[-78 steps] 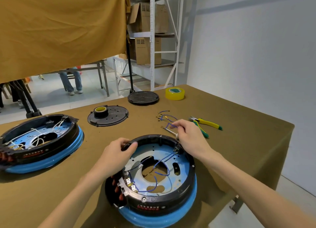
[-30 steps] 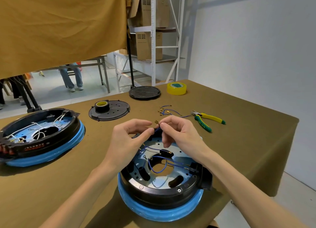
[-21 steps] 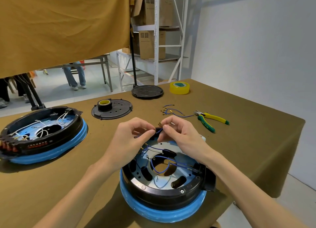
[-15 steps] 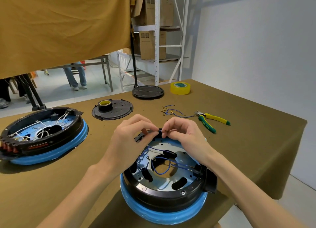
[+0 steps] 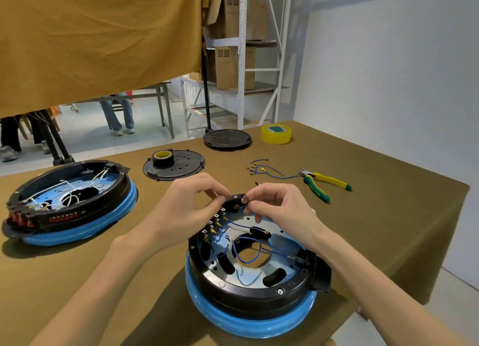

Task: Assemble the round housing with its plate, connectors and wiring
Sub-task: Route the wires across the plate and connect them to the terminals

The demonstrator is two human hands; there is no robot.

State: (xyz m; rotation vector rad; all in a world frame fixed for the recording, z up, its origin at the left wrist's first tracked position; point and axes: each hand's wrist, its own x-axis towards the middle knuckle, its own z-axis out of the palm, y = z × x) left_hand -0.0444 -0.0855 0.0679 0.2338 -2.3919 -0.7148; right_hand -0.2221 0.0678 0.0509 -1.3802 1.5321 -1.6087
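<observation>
A round black housing (image 5: 248, 297) with a blue rim stands at the table's near edge. Inside it lie a metal plate (image 5: 278, 261) and blue wires (image 5: 246, 252). A row of brass terminals (image 5: 213, 223) lines its far left inner wall. My left hand (image 5: 189, 205) grips the housing's far rim with curled fingers. My right hand (image 5: 277, 208) pinches a blue wire's brass connector (image 5: 245, 198) just above that rim, beside the left fingertips. The wire's far run is hidden under my right hand.
A second housing (image 5: 70, 203) with white wires sits at the left. Behind are a black cover plate (image 5: 173, 166) carrying a tape roll, another black disc (image 5: 226, 139), yellow tape (image 5: 276, 133), loose blue wires (image 5: 264, 168) and yellow-green pliers (image 5: 324, 183). The table edge runs along the right.
The housing was turned round since the first frame. Both hands came together at its far rim, and the pinched connector has dropped slightly toward the terminals.
</observation>
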